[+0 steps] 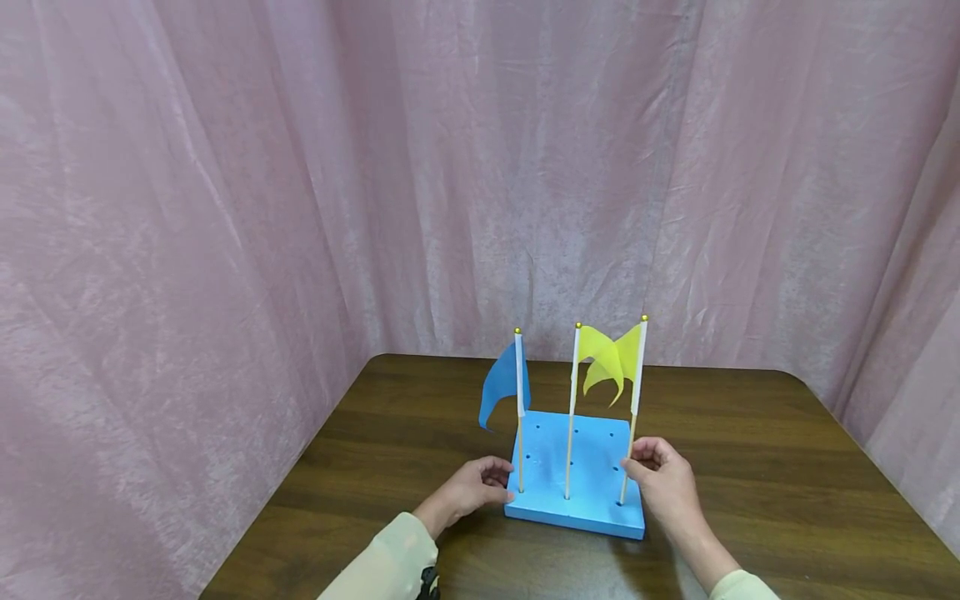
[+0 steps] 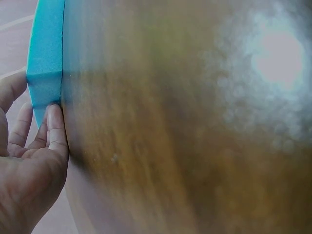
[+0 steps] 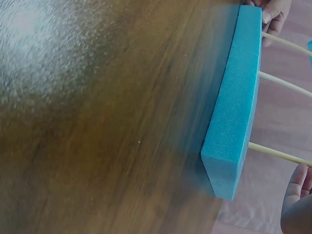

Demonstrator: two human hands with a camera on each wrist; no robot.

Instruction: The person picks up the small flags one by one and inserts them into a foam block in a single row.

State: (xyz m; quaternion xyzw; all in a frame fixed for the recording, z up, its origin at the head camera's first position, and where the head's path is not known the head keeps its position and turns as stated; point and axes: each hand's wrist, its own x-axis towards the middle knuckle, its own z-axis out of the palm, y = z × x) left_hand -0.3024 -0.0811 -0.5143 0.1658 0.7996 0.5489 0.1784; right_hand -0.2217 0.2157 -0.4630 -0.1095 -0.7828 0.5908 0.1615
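Note:
A light-blue foam board (image 1: 592,450) with small holes lies on the table. Three small flags on thin wooden sticks with gold tips stand along its near row. The blue flag (image 1: 498,387) is at the left, one yellow flag (image 1: 597,346) in the middle, and another yellow flag (image 1: 632,354) at the right, its stick leaning slightly. My right hand (image 1: 666,483) pinches the right flag's stick low down, just above the board; its stick foot is at the near right hole. With thumb and fingers my left hand (image 1: 468,490) holds the board's near left edge.
The brown wooden table (image 1: 405,417) has rounded far corners. Pink curtains (image 1: 510,167) hang behind it and along both sides. Several other holes, such as the far middle hole (image 1: 576,431), show in the board behind the flags.

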